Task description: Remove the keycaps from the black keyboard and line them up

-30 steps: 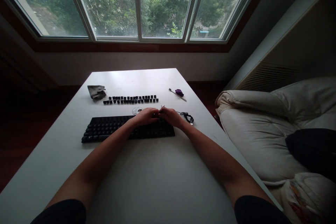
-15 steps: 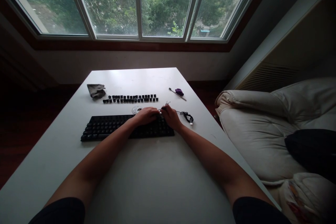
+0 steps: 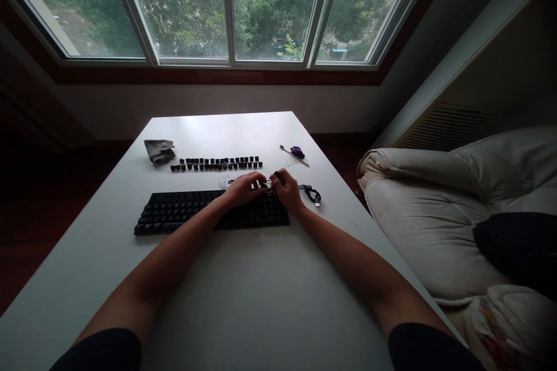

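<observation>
A black keyboard [image 3: 183, 211] lies across the white table [image 3: 243, 290]. Both my hands meet over its far right end. My right hand [image 3: 286, 190] is closed round a small wire keycap puller [image 3: 281, 173], whose thin loop sticks up past my fingers. My left hand [image 3: 241, 189] is curled, its fingertips pinched right beside the puller on something too small to make out. A row of loose black keycaps [image 3: 216, 163] lies just beyond the keyboard.
A crumpled grey cloth [image 3: 159, 150] lies at the left end of the keycap row. A small round disc [image 3: 226, 182], a purple-headed brush [image 3: 297, 153] and a coiled black cable [image 3: 311, 193] lie nearby. A pale sofa [image 3: 418, 214] stands against the table's right edge.
My right hand has lifted slightly and tilted the puller up and away. My left fingertips have closed in beside it. The keyboard and keycaps have not moved.
</observation>
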Demonstrator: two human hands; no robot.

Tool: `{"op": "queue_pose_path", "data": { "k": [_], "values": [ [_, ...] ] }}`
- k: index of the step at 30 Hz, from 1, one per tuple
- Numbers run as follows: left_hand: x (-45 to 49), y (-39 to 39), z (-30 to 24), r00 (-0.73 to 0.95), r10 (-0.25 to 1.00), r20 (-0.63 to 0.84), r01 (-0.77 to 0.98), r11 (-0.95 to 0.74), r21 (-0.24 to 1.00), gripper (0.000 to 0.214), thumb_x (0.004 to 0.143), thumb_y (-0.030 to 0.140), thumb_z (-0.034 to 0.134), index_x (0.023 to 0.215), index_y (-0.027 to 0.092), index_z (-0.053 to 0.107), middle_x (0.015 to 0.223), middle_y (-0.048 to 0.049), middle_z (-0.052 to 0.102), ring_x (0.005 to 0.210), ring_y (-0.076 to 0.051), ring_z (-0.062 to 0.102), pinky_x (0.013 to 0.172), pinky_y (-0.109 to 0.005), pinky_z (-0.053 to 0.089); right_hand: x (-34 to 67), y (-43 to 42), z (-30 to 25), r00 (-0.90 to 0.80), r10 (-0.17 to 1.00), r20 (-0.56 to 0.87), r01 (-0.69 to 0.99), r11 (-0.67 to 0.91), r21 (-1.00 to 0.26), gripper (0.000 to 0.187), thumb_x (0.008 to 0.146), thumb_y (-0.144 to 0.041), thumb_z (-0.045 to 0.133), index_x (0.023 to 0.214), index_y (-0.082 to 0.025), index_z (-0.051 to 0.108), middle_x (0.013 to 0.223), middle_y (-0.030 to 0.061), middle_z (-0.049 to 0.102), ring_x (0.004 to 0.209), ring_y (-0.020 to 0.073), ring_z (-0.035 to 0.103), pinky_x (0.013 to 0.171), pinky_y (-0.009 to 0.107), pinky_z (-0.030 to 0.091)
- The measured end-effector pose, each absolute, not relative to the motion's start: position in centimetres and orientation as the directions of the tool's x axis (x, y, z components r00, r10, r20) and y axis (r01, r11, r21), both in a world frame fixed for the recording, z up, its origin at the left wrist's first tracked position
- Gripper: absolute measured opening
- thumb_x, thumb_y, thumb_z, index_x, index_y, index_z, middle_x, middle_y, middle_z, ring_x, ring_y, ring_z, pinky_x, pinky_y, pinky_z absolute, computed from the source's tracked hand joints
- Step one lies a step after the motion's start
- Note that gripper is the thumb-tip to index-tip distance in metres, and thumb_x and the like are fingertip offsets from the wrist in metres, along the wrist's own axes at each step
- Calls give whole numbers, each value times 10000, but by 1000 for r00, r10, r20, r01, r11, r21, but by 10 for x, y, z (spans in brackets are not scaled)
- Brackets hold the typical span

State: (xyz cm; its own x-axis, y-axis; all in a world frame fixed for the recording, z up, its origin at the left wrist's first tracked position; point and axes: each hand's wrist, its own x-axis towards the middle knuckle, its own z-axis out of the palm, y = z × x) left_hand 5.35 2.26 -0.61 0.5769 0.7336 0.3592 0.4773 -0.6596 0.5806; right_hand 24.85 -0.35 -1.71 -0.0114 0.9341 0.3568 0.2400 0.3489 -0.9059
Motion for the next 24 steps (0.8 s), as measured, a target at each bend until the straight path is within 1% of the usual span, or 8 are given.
{"op": "queue_pose_path", "data": {
  "k": [4,6,8,12,16,20,24],
  "values": [
    [55,20,-4,552,736,391,475,-663,578,292,861,246,656,1140,235,571,1057,-17,680,799,-134,652,736,-269,511,248,-1,-17,7,945,327,163,322,-933,302,922,-522,533,840,-232,518,604,-29,595,477,134,520,518,263,441],
    [55,18,-2,567,722,396,492,-683,540,286,873,237,639,1148,240,562,1061,-16,673,796,-133,650,733,-268,504,249,0,-17,9,950,313,138,308,-941,313,919,-530,536,838,-229,516,616,-26,605,473,130,519,508,260,439],
    [55,16,0,613,689,387,509,-719,473,235,895,247,616,1127,243,585,1082,-25,658,798,-136,646,721,-265,492,249,1,-17,8,952,305,132,302,-944,322,915,-535,540,828,-226,514,624,-23,609,474,127,520,504,257,438],
    [53,15,3,686,633,358,520,-771,368,246,934,280,578,1177,258,616,1154,-52,628,815,-143,641,737,-271,485,249,1,-17,7,955,296,147,292,-945,332,910,-545,536,823,-225,512,628,-18,609,480,130,523,501,259,440],
    [51,16,4,715,609,343,533,-793,296,240,950,293,554,1173,250,634,1141,-66,631,887,-176,647,772,-288,484,249,0,-16,8,957,290,199,282,-938,341,912,-554,518,827,-224,520,637,-9,618,494,139,534,518,270,456],
    [51,17,6,744,588,317,524,-808,269,226,940,276,564,1152,245,634,1115,-62,638,925,-191,647,774,-284,481,249,-1,-15,-1,954,300,246,291,-925,340,912,-550,518,820,-223,529,627,-5,616,506,148,548,540,277,467],
    [52,17,5,737,601,310,544,-799,258,218,935,260,567,1145,238,618,1101,-55,648,945,-202,635,790,-299,479,249,-2,-14,-9,952,305,257,297,-920,330,912,-542,523,840,-220,541,630,-8,618,516,150,558,548,276,468]
  ]
}}
